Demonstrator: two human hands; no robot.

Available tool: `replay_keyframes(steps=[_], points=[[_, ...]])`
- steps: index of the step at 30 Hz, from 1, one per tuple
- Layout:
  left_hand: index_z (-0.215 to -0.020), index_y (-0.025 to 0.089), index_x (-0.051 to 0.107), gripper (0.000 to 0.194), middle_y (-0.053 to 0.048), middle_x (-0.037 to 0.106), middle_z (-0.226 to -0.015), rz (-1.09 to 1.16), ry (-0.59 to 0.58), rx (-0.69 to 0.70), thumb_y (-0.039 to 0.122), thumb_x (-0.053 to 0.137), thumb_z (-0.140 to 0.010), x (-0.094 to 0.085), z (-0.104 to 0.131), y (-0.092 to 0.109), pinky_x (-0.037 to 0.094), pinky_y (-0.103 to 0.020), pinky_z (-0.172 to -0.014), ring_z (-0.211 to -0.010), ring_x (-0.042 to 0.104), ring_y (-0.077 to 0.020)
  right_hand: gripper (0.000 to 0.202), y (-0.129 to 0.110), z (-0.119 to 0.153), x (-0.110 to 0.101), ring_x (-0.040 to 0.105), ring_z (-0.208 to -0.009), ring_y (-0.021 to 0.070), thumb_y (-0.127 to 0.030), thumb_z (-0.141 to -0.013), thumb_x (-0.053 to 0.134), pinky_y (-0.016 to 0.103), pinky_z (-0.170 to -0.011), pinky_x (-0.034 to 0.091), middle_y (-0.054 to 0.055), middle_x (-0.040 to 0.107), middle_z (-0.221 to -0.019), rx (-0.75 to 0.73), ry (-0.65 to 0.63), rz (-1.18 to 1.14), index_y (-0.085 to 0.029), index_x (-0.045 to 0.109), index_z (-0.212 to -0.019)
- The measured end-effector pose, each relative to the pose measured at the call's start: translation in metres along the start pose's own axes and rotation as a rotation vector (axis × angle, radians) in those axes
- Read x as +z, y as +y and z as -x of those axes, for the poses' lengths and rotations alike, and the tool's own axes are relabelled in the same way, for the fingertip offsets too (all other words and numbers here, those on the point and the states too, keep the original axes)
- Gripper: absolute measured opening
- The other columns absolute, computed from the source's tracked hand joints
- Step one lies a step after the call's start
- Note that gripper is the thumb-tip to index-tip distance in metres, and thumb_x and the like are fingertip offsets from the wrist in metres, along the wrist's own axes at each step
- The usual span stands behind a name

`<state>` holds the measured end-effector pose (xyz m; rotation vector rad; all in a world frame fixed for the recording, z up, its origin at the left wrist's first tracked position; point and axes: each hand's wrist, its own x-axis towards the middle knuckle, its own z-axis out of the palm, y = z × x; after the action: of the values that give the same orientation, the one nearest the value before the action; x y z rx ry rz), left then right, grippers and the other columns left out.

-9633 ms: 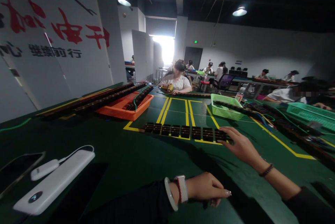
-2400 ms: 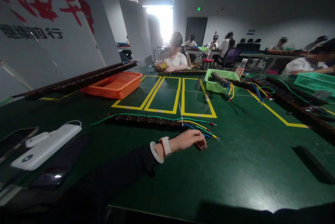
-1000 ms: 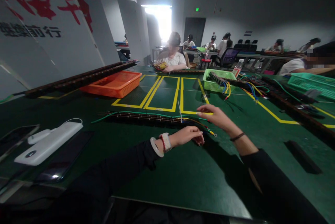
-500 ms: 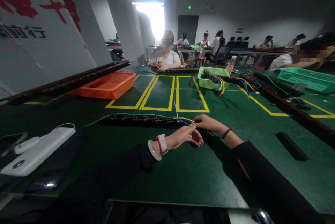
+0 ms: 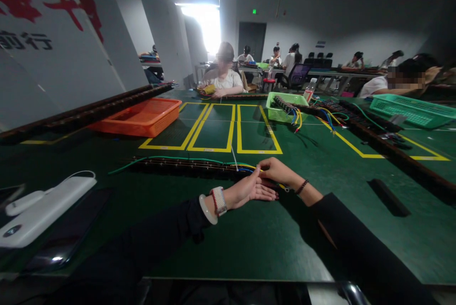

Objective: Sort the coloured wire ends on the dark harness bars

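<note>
Left hand point(image 5: 251, 188): I have it on my feed low over the green counter point(image 5: 231, 243), palm turned up, fingers open and extended, thumb raised towards the other hand's fingertips.
Right hand point(image 5: 281, 173): and here it is, in from the right, fingers bent and drawn together at the wires; the overlap hides the tips, so I can't tell whether anything is pinched.
Cable chain point(image 5: 185, 166): dark, lying lengthwise on the counter, its right end just beside the hands, on the near side of the yellow tape frames point(image 5: 208, 149).
Wires point(image 5: 245, 170): blue and yellow, they leave that right end and run behind the hands; one ring terminal point(image 5: 287, 190) pokes out below the right hand.
Green wire point(image 5: 171, 157): this one follows the chain's upper edge and trails off past its left end.
Cable tie point(image 5: 234, 157): white, sticking up by the wires.
Orange basket point(image 5: 153, 127): beyond the chain, over on the left.
Light green basket point(image 5: 281, 115): beyond the hands, another chain resting in it.
Near left: a white power bank point(image 5: 53, 212), a dark smartphone point(image 5: 71, 231) just beside it.
</note>
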<state>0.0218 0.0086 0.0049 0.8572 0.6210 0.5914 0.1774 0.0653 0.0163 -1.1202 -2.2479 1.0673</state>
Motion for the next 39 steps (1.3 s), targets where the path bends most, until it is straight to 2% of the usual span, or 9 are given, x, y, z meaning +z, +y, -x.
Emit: replay_keyframes(steps=[5,7,10,13,18,25,29,33,39], points=[[-0.094,0.008,0.057,0.061,-0.016,0.066,-0.091,0.176,0.103,0.079,0.058,0.023,-0.089,0.000,-0.003,-0.002,0.042,-0.038,-0.094,-0.084,0.064,-0.0199,0.019,-0.012,-0.002,0.015,0.047,-0.062,0.0135,-0.023,-0.078,0.053,0.025,-0.060,0.035,0.001,0.056,-0.062,-0.100,0.234,0.342,-0.016,0.056,-0.061],[-0.096,0.010,0.055,0.054,-0.015,0.066,-0.092,0.214,0.119,0.108,0.053,0.022,-0.091,-0.001,-0.003,-0.003,0.041,-0.036,-0.095,-0.086,0.063,-0.0182,0.020,-0.013,-0.003,0.019,0.047,-0.065,0.0143,-0.021,-0.079,0.053,0.026,-0.063,0.034,0.002,0.056,-0.063,-0.145,0.258,0.429,-0.017,0.054,-0.060],[-0.101,0.012,0.052,0.045,-0.014,0.066,-0.096,0.268,0.133,0.130,0.046,0.024,-0.093,0.000,-0.003,-0.003,0.039,-0.034,-0.098,-0.091,0.063,-0.0161,0.021,-0.009,-0.005,0.021,0.048,-0.067,0.0140,-0.027,-0.083,0.051,0.026,-0.062,0.034,0.002,0.057,-0.068,-0.139,0.170,0.318,-0.017,0.056,-0.065],[-0.104,0.009,0.050,0.040,-0.016,0.065,-0.099,0.300,0.133,0.115,0.042,0.030,-0.093,0.001,-0.001,-0.002,0.038,-0.035,-0.100,-0.093,0.063,-0.0171,0.032,0.000,-0.008,0.019,0.046,-0.060,0.0117,-0.040,-0.086,0.046,0.024,-0.056,0.034,0.001,0.054,-0.067,-0.034,0.038,0.074,-0.015,0.054,-0.067],[-0.113,0.006,0.046,0.042,-0.019,0.061,-0.110,0.337,0.143,0.076,0.041,0.035,-0.092,0.002,0.003,-0.001,0.038,-0.039,-0.101,-0.098,0.062,-0.0205,0.045,0.006,-0.009,0.016,0.042,-0.056,0.0094,-0.056,-0.082,0.048,0.023,-0.052,0.032,-0.002,0.049,-0.062,0.046,-0.082,-0.203,-0.014,0.052,-0.068],[-0.108,0.001,0.051,0.044,-0.024,0.062,-0.103,0.344,0.163,0.017,0.040,0.041,-0.090,0.004,0.012,0.000,0.040,-0.037,-0.097,-0.099,0.062,-0.0262,0.041,0.005,-0.005,0.012,0.047,-0.060,0.0103,-0.053,-0.076,0.058,0.024,-0.057,0.036,-0.001,0.055,-0.067,0.006,-0.152,-0.299,-0.013,0.061,-0.073],[-0.100,0.005,0.057,0.038,-0.021,0.065,-0.098,0.358,0.142,0.038,0.038,0.042,-0.090,0.001,0.013,-0.003,0.039,-0.038,-0.096,-0.098,0.062,-0.0253,0.033,0.000,-0.002,0.014,0.049,-0.064,0.0113,-0.044,-0.082,0.055,0.024,-0.060,0.037,0.000,0.056,-0.068,-0.049,-0.070,-0.140,-0.013,0.062,-0.073],[-0.091,0.009,0.060,0.031,-0.017,0.066,-0.094,0.373,0.102,0.067,0.034,0.042,-0.090,0.001,0.015,-0.004,0.039,-0.038,-0.094,-0.097,0.061,-0.0237,0.022,-0.006,0.002,0.018,0.051,-0.068,0.0120,-0.031,-0.084,0.057,0.023,-0.063,0.038,0.000,0.057,-0.071,-0.196,0.017,0.118,-0.014,0.063,-0.071],[-0.086,0.014,0.059,0.020,-0.008,0.065,-0.082,0.459,0.188,0.148,0.028,0.046,-0.090,0.006,0.019,-0.005,0.043,-0.033,-0.088,-0.086,0.060,-0.0176,0.013,-0.018,0.008,0.030,0.049,-0.076,0.0150,-0.016,-0.083,0.058,0.028,-0.071,0.036,0.003,0.059,-0.078,-0.380,0.253,0.676,-0.016,0.065,-0.072]])
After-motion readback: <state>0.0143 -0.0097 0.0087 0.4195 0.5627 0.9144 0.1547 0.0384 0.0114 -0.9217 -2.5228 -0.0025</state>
